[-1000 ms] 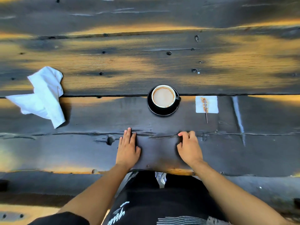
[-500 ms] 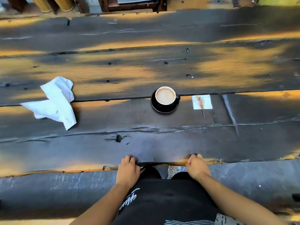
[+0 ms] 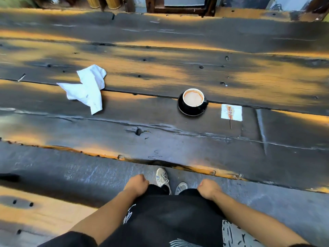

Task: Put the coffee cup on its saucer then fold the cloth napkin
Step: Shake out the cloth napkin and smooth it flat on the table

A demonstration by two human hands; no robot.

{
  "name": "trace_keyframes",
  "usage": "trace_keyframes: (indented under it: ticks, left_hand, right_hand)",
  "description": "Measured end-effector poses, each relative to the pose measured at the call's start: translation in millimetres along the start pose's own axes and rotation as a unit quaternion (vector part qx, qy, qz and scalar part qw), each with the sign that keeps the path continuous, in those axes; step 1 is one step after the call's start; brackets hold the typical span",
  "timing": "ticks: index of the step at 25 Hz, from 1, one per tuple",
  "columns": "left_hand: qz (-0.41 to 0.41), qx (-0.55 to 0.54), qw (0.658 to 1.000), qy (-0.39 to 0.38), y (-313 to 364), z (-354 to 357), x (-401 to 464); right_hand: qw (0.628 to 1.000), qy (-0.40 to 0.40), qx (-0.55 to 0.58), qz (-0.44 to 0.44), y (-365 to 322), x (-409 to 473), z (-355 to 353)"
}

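Note:
A black coffee cup (image 3: 193, 99) with milky coffee stands on its black saucer (image 3: 189, 112) near the middle of the dark plank table (image 3: 160, 136). A crumpled white cloth napkin (image 3: 85, 89) lies unfolded to the left of the cup. My left hand (image 3: 138, 184) and my right hand (image 3: 208, 189) hang in front of my thighs, below the table's near edge, both curled into loose fists with nothing in them. Both are well short of the cup and the napkin.
A small white paper square (image 3: 231, 112) with a stained stirrer stick lies right of the saucer. A wooden bench (image 3: 35, 216) runs at the lower left. My shoes (image 3: 162, 179) show on the grey floor. Furniture legs stand beyond the table's far edge.
I have drawn back and risen from the table. Both hands left the table's surface and its edge and now hang closed by my legs. Cup, saucer and napkin stayed put.

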State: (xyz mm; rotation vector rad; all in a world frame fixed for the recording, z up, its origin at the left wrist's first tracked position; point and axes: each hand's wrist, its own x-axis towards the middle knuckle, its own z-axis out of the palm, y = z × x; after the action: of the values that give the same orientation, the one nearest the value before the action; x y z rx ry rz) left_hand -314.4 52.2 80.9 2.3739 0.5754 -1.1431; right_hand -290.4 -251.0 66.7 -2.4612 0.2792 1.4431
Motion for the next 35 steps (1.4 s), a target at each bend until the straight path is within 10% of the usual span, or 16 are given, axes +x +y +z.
trace_keyframes:
  ticks: [35]
  left_hand:
    - [-0.07, -0.111, 0.991, 0.013, -211, -170, 64]
  right_hand:
    - [0.996, -0.02, -0.003, -0.083, -316, 26, 18]
